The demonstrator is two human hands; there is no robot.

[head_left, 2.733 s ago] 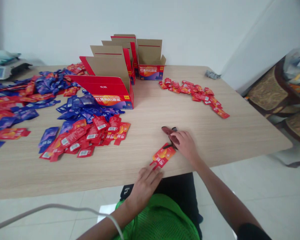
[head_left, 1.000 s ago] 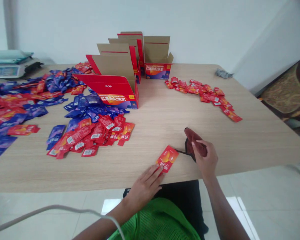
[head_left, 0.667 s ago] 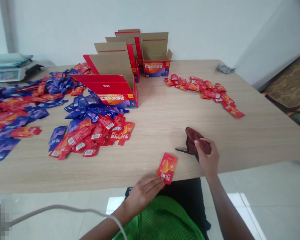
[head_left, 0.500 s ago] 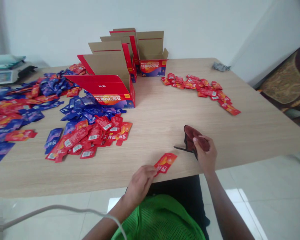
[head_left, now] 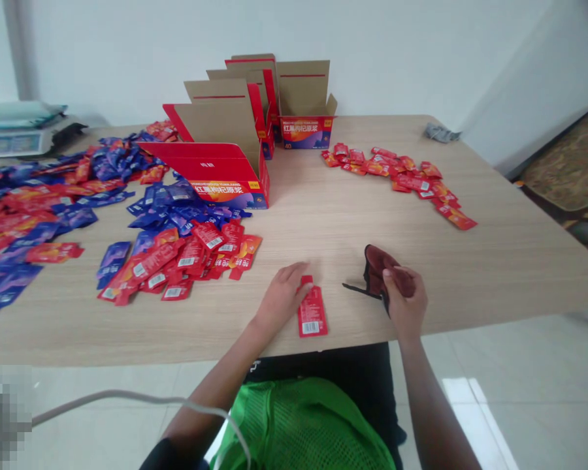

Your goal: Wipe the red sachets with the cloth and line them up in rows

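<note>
Red packet (head_left: 312,312), one: on table (head_left: 313,222), near front edge; a careless nudge could drop it. Left hand (head_left: 283,294): at packet's neck, grip unclear. Right hand (head_left: 408,297): pinching brown folded piece (head_left: 378,264).

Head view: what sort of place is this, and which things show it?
Probably a packing workroom: open printed cartons stand on a table, red and blue sachets lie heaped there, and what looks like a weighing scale sits at the left.
</note>
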